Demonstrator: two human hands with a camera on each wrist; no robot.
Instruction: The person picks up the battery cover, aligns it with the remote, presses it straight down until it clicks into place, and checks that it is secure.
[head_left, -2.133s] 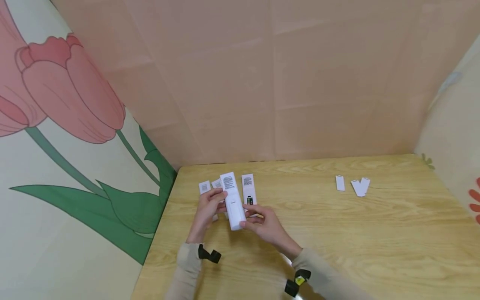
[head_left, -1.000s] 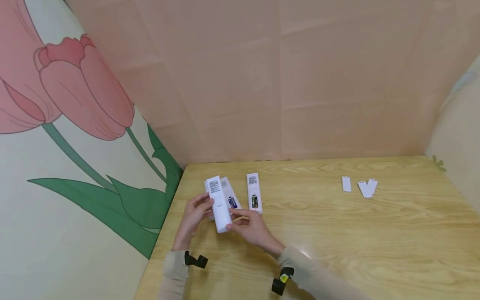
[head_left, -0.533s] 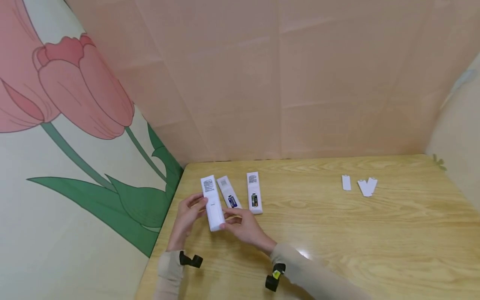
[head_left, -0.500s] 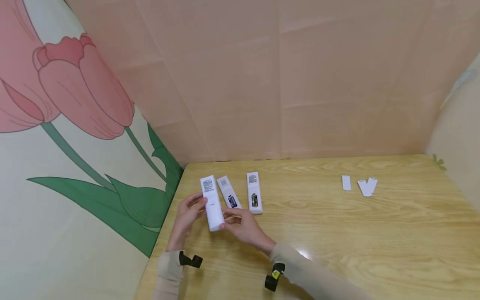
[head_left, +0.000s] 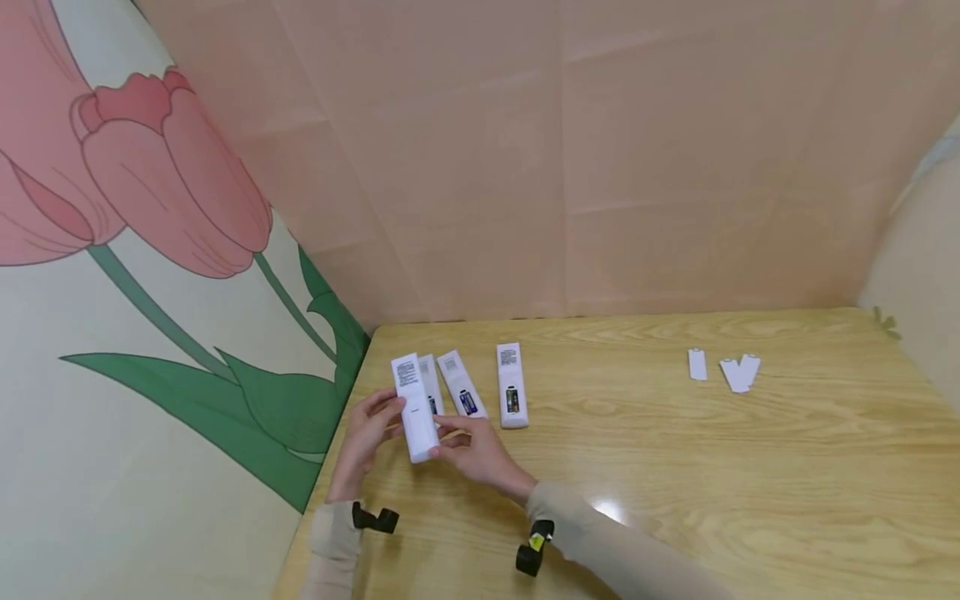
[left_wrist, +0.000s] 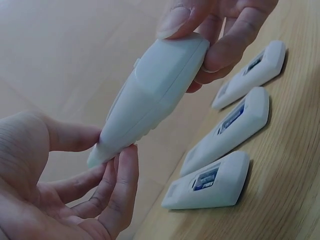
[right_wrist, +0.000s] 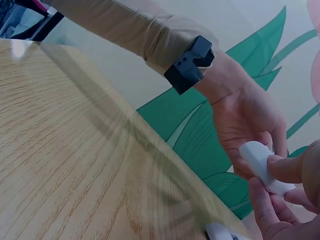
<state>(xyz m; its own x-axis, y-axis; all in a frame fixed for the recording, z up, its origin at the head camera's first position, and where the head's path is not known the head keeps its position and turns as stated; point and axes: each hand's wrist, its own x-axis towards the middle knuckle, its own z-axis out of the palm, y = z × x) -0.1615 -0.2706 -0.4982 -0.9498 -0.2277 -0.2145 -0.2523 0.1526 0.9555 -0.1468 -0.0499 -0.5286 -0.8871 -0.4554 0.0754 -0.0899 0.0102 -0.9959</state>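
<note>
A white remote control [head_left: 415,410] is held tilted above the table, its back with printed text and a fitted battery cover facing the head camera. My left hand [head_left: 367,432] pinches it by its narrower end, thumb on one side and fingers on the other, as the left wrist view shows. My right hand [head_left: 477,452] grips the thicker end between thumb and fingers. Behind it lie three more white remote controls, back side up with battery compartments uncovered: one partly hidden [head_left: 429,372], one slanted [head_left: 454,377] and one farther right [head_left: 512,372]. Batteries show inside them.
Three loose white battery covers lie at the table's right: a single cover [head_left: 697,365] and an overlapping pair [head_left: 738,375]. The wooden table [head_left: 645,450] meets a pinkish back wall covering [head_left: 562,208] and a tulip-painted wall [head_left: 187,375] on the left.
Both hands have shifted left with the held remote, away from the right-hand remote on the table. The leftmost remote behind it has come partly into sight again. The grip looks the same.
</note>
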